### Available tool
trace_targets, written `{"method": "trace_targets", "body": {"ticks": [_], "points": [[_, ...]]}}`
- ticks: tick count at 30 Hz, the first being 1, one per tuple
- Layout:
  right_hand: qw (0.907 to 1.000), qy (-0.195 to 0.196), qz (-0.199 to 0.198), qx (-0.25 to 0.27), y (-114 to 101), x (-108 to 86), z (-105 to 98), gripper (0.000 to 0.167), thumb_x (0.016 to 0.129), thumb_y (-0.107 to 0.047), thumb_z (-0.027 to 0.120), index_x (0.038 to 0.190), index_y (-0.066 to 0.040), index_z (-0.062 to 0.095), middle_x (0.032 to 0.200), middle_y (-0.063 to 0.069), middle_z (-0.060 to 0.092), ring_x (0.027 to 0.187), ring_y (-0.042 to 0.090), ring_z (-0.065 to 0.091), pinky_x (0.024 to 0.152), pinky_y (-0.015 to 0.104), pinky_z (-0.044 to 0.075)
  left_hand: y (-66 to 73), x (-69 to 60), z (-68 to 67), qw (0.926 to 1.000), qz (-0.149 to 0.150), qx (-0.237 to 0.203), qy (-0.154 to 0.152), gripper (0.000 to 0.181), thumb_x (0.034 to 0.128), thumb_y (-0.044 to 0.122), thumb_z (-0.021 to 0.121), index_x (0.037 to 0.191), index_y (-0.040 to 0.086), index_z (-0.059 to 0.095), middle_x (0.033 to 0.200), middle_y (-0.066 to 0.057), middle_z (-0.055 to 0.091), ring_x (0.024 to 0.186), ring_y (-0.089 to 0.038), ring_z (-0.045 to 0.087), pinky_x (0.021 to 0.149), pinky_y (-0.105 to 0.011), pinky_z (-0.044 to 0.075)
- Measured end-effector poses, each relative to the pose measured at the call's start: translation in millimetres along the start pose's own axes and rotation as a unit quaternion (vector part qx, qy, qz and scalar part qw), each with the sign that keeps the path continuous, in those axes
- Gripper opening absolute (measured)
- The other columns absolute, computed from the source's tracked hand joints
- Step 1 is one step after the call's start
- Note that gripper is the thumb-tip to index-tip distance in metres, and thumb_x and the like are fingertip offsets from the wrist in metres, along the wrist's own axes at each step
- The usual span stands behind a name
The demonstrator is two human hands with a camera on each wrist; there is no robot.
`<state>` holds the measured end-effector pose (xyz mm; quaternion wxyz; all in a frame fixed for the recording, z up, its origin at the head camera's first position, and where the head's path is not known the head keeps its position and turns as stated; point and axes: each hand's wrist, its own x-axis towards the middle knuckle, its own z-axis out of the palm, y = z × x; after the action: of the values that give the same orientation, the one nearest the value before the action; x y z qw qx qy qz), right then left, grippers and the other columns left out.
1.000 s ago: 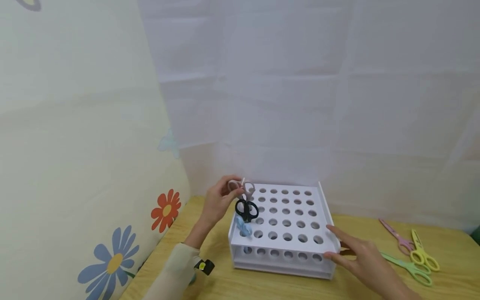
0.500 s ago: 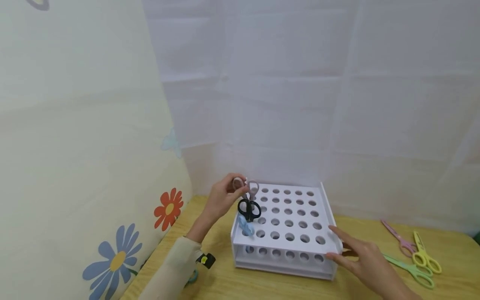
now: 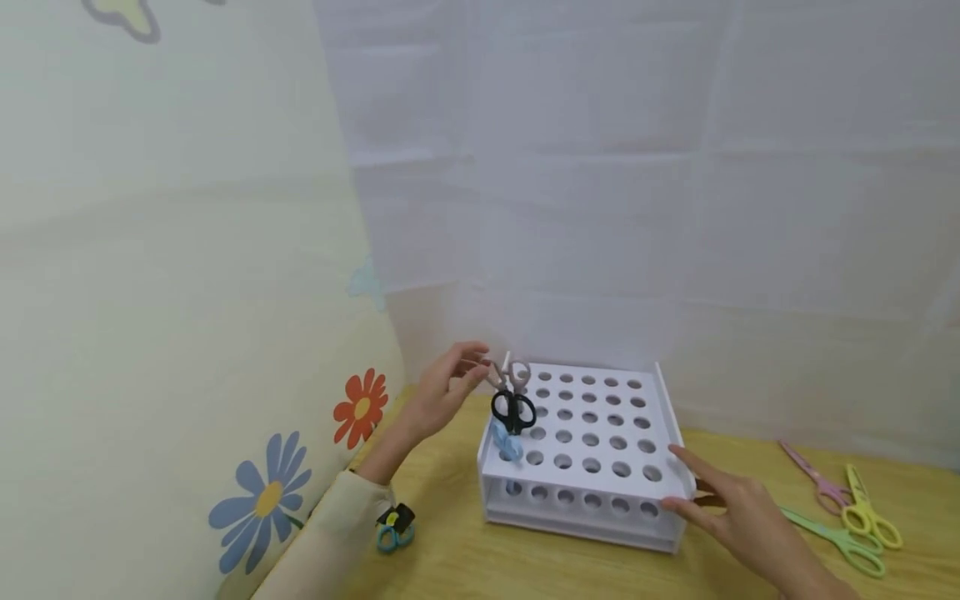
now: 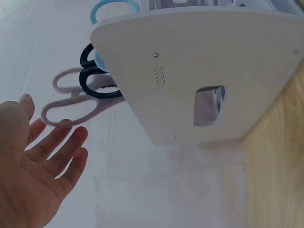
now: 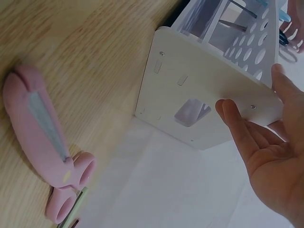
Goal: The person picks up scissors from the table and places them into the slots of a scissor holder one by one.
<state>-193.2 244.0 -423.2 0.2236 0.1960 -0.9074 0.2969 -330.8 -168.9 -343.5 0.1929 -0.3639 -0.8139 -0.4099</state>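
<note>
A creased white backdrop and flowered wall border a wood-grain table.

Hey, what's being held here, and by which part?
The right hand grips the white rack by its right side panel, near the front; the left hand holds nothing.

1. Head view: from above and farthest back, facing forward and down over the white rack and wooden table.
2. Left wrist view: rolled sideways, close to the rack's left panel, past the left hand.
3. Right wrist view: low, tilted, near the right panel, beside the right hand.
4. Head and right wrist views share the pink scissors.
</note>
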Motion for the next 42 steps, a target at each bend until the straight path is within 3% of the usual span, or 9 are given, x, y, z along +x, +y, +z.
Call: {"method": "trace_targets", "body": {"ticks": [6, 12, 19, 27, 32, 39, 42], "points": [[0.9998, -0.015, 0.013, 0.007, 1.6, 6.5, -1.8, 0.069, 0.085, -0.033, 0.084, 0.143, -0.005, 0.059, 0.113, 0.025, 0.070, 0.079, 0.020, 0.074, 0.068, 0.042, 0.060, 1.7, -18.4, -18.3, 0.9991, -0.023, 0.031, -0.018, 0.042, 0.1063, 0.037, 0.055, 0.144, 0.018, 0.051, 0.126, -0.001, 0.063, 0.115, -0.017, 0.061, 0.097, -0.044, 0.051], [0.9991, -0.030, 0.023, 0.020, 2.4, 8.8, -3.8, 0.068, 0.086, -0.033, 0.082, 0.143, -0.004, 0.058, 0.118, 0.029, 0.067, 0.079, 0.022, 0.074, 0.065, 0.035, 0.060, 3.9, -43.7, -32.7, 0.9937, -0.072, 0.064, -0.058, 0.046, 0.1056, 0.043, 0.054, 0.147, 0.021, 0.049, 0.129, 0.001, 0.060, 0.117, -0.017, 0.058, 0.098, -0.048, 0.049], [0.9994, -0.025, 0.020, 0.013, 1.9, 7.8, -5.2, 0.070, 0.085, -0.033, 0.083, 0.144, -0.005, 0.058, 0.117, 0.030, 0.067, 0.080, 0.024, 0.074, 0.065, 0.038, 0.060, -6.3, -82.9, -44.7, 0.9740, -0.125, 0.154, -0.111, 0.044, 0.1039, 0.046, 0.056, 0.138, 0.017, 0.058, 0.116, 0.011, 0.063, 0.108, -0.014, 0.061, 0.087, -0.042, 0.053], [0.9996, -0.026, 0.012, 0.007, 2.2, 8.1, -3.6, 0.070, 0.085, -0.032, 0.084, 0.143, -0.004, 0.058, 0.114, 0.029, 0.069, 0.079, 0.025, 0.074, 0.066, 0.042, 0.060, -23.3, -124.6, -54.1, 0.9590, -0.147, 0.164, -0.178, 0.031, 0.0996, 0.040, 0.066, 0.118, 0.016, 0.068, 0.105, 0.010, 0.062, 0.091, -0.009, 0.060, 0.075, -0.033, 0.054], [0.9999, -0.015, 0.003, 0.007, 2.9, 8.3, -4.3, 0.069, 0.084, -0.030, 0.085, 0.142, -0.005, 0.059, 0.114, 0.028, 0.069, 0.077, 0.022, 0.074, 0.064, 0.039, 0.060, -21.5, -133.9, -52.3, 0.9499, -0.151, 0.162, -0.221, 0.040, 0.0926, 0.043, 0.074, 0.116, 0.011, 0.069, 0.100, 0.002, 0.061, 0.086, -0.016, 0.060, 0.072, -0.034, 0.053], [0.9999, -0.011, 0.001, 0.013, 2.9, 7.4, -2.8, 0.068, 0.083, -0.029, 0.085, 0.141, -0.004, 0.060, 0.114, 0.028, 0.069, 0.076, 0.021, 0.074, 0.063, 0.037, 0.060, -9.6, -145.8, -50.0, 0.9219, -0.209, 0.172, -0.278, 0.046, 0.0814, 0.045, 0.085, 0.112, 0.015, 0.070, 0.098, 0.001, 0.055, 0.089, -0.018, 0.060, 0.071, -0.035, 0.052], [0.9998, -0.012, 0.000, 0.015, 3.1, 7.9, -2.7, 0.068, 0.083, -0.029, 0.085, 0.142, -0.004, 0.059, 0.115, 0.029, 0.068, 0.076, 0.021, 0.074, 0.063, 0.035, 0.060, -8.4, -149.3, -50.8, 0.9157, -0.207, 0.177, -0.295, 0.043, 0.0800, 0.041, 0.087, 0.109, 0.016, 0.069, 0.096, 0.002, 0.051, 0.083, -0.014, 0.058, 0.068, -0.032, 0.050]]}}
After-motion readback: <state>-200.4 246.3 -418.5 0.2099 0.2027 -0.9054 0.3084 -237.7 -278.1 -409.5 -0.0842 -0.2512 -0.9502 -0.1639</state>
